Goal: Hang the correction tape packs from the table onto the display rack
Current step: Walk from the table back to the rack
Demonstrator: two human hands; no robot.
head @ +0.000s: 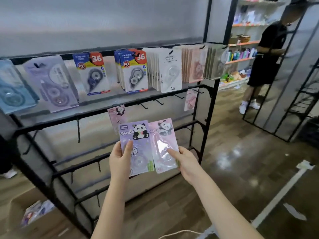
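Head view, person facing black display rack (pixel 110 116). Left hand (pixel 119 159) grips purple panda pack (pixel 136 145) at its lower-left edge: thumb pressed flat on the front, other fingers behind the card, not visible. Right hand (pixel 186 163) holds pink panda pack (pixel 164 144) at its lower-right corner: index finger straight, laid on the clear blister; other fingers curled at the card's edge and behind. The two packs sit side by side, edges touching or slightly overlapping, held upright in front of the rack's middle rails.

At 12 o'clock from the purple pack, another pink panda pack (pixel 117 114) hangs on a 2nd-row hook. At 2 o'clock, a further pink pack (pixel 190 100) hangs near the rack's right post. Top row, L to R: blue pack (pixel 13 90), lilac pack (pixel 51 83), two groups of "36" packs (pixel 133 71), white pack (pixel 170 71), beige/pink packs (pixel 196 64).

At 7 o'clock, cardboard box (pixel 34 221) w/ more packs on the floor. At 2 o'clock, far, a person in black (pixel 265 54) stands by shelves.
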